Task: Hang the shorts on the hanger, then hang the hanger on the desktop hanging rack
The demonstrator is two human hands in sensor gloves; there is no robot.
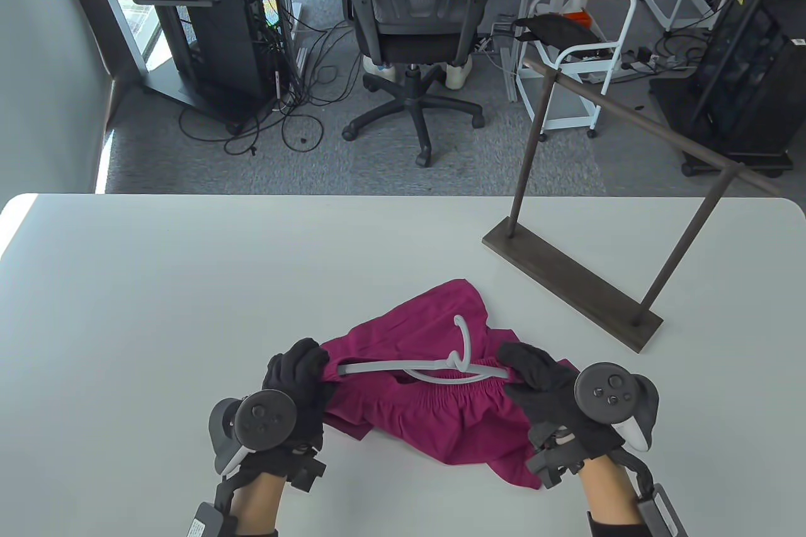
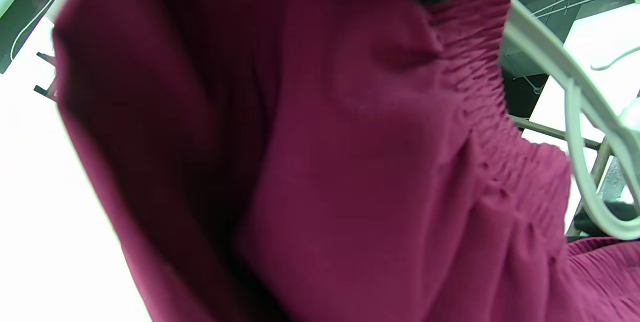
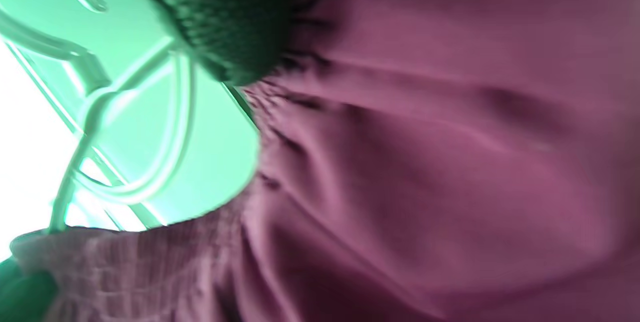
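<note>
Table view is showing the magenta fabric shorts (image 1: 441,398) lying crumpled on the near middle of the white table (image 1: 189,285), with the pale grey plastic hanger (image 1: 434,367) lying across their elastic waistband, its hook pointing toward the far side. The left hand (image 1: 296,383), in a black sensor glove, is curling its fingers around the left end of the hanger and the waistband fabric there; the right hand (image 1: 535,379) is doing the same at the right end, pinching cloth and hanger arm together. Both wrist views are filling with magenta cloth close up, the gathered waistband (image 2: 480,92) running beside the hanger's pale arm (image 2: 575,112), and a dark gloved fingertip (image 3: 225,27) is pressing at the waistband's edge.

The step in hand appears to be fitting the waistband onto the hanger's arms; whether either end is already seated I cannot tell, since the gloves are covering both. Next, the move is calling for the waistband to be stretched over both tips, then for the hanger to be lifted by its hook and carried far and right to the dark wooden desktop hanging rack (image 1: 630,109), which is standing well apart at the table's far right, its bar bare.
</note>
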